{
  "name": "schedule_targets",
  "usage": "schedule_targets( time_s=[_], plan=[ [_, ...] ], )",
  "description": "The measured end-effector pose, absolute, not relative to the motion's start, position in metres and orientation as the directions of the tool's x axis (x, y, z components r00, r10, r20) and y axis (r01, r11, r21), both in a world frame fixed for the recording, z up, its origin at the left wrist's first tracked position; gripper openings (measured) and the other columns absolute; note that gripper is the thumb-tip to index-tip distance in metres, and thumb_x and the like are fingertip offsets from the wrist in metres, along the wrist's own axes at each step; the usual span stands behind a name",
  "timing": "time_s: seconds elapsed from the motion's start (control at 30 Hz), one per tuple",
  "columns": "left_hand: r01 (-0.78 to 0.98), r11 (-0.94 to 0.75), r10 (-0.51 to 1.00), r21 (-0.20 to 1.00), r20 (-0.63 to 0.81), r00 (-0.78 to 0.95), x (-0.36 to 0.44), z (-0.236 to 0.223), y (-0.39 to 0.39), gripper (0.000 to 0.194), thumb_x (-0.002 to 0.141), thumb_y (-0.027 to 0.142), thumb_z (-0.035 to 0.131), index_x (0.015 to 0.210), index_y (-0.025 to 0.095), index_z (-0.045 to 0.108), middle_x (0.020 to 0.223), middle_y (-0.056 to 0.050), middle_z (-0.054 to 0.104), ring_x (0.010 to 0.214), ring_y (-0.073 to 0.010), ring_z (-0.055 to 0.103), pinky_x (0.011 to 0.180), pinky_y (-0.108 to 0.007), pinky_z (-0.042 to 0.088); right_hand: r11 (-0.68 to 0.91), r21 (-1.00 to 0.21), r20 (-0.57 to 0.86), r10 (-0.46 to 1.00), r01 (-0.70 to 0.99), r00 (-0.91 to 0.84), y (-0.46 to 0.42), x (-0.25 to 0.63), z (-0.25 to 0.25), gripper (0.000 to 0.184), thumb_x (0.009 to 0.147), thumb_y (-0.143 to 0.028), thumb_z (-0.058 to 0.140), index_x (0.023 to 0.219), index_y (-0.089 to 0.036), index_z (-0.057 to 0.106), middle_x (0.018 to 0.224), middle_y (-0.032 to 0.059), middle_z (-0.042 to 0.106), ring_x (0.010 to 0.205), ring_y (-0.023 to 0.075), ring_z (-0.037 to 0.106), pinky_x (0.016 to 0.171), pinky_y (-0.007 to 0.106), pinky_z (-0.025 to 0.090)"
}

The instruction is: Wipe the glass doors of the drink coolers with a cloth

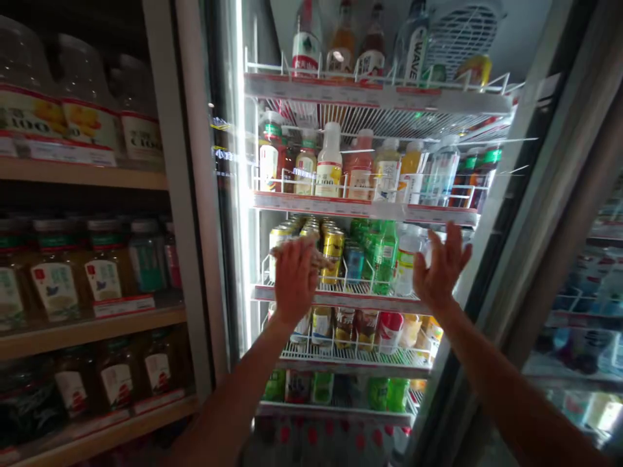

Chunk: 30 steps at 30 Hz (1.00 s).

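Observation:
My left hand [294, 279] is closed on a crumpled, pale cloth [321, 261] in front of the third shelf of a lit drinks cooler. Behind it stand yellow-gold cans [333, 250] in rows. My right hand [442, 266] is raised with its fingers spread and holds nothing. Nearest to it are clear bottles [407, 253] and a green bottle [385, 256] on the same shelf. Streaks of reflected light suggest glass between my hands and the drinks. Whether either hand touches the glass I cannot tell.
Several wire shelves [363, 204] hold bottles and cans above and below my hands. To the left, wooden shelves [82, 172] carry juice bottles [53, 269]. A dark metal frame [525, 259] borders the cooler at right, with more stocked shelves beyond. A round fan grille [464, 32] shows at the top.

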<state>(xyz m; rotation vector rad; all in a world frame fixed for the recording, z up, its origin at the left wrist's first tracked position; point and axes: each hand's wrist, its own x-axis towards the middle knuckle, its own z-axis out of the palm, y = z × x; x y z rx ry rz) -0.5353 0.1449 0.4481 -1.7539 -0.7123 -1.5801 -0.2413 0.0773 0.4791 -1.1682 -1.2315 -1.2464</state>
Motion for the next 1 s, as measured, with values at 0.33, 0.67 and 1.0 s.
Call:
schedule_targets(
  time_s=[0.33,0.67,1.0],
  plan=[
    [0.647,-0.681,-0.129,-0.343,0.926,0.355,-0.471,0.458,0.128,0.053,0.085,0.022,0.047,0.137,0.022,0.036,0.145,-0.006,0.036,0.141,-0.0231,0.015,0.115,-0.045,0.019,-0.045,0.006,0.996,-0.085,0.999,-0.009,0.080,-0.203,0.470,0.049,0.091,-0.032,0.036,0.136,-0.013,0.041,0.145,0.0188,0.033,0.136,0.0318,0.026,0.106,0.059,0.018],
    [0.811,-0.585,-0.101,0.007,0.992,-0.082,-0.521,0.479,0.145,0.054,0.087,0.020,0.043,0.140,0.020,0.032,0.149,-0.008,0.028,0.141,-0.0244,0.015,0.114,-0.051,0.018,-0.053,-0.054,0.996,-0.073,0.997,0.050,0.081,-0.206,0.470,0.048,0.091,-0.034,0.034,0.135,-0.016,0.041,0.146,0.0149,0.031,0.137,0.0287,0.025,0.108,0.055,0.017],
    [0.828,-0.547,-0.112,0.124,0.969,-0.219,-0.542,0.495,0.158,0.047,0.089,0.022,0.038,0.136,0.016,0.039,0.145,-0.011,0.036,0.139,-0.0234,0.020,0.114,-0.051,0.020,-0.056,-0.056,0.997,-0.062,0.997,0.053,0.081,-0.205,0.470,0.047,0.091,-0.033,0.033,0.134,-0.016,0.043,0.145,0.0150,0.033,0.137,0.0276,0.025,0.109,0.052,0.016]
  ],
)
